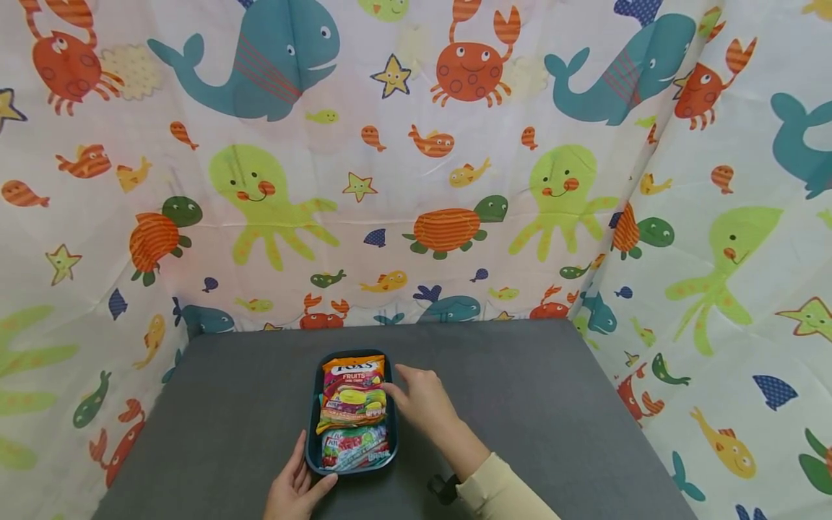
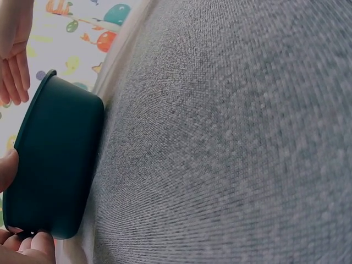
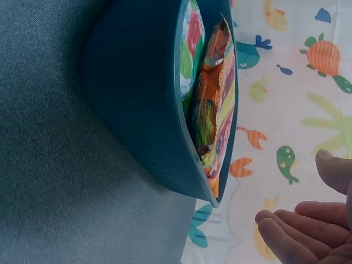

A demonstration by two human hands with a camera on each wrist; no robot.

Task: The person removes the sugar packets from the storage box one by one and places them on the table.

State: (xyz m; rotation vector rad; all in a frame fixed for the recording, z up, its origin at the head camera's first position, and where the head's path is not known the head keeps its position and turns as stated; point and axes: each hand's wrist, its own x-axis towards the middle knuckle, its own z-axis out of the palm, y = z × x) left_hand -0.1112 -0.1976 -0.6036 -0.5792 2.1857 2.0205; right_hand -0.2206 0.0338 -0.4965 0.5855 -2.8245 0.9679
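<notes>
A dark teal plastic basket (image 1: 393,440) with rounded corners stands on the grey table. In it lies an orange candy bag (image 1: 353,404) marked FOX'S FRUITS, overlapping a green and red candy bag (image 1: 354,446) at the near end. My left hand (image 1: 295,484) holds the near left corner, thumb along the front rim and fingers against the left side; the left wrist view shows the fingertips (image 2: 41,245) bent at the wall. Beside the right rim is my right hand (image 1: 425,401), fingers extended and holding nothing. In the right wrist view its fingers (image 3: 291,234) are apart from the basket.
The grey table top (image 1: 520,404) reaches back to a curtain (image 1: 403,260) printed with sea animals, which hangs behind and along both sides. A dark band (image 1: 443,490) sits on the right wrist beside a cream sleeve (image 1: 503,491).
</notes>
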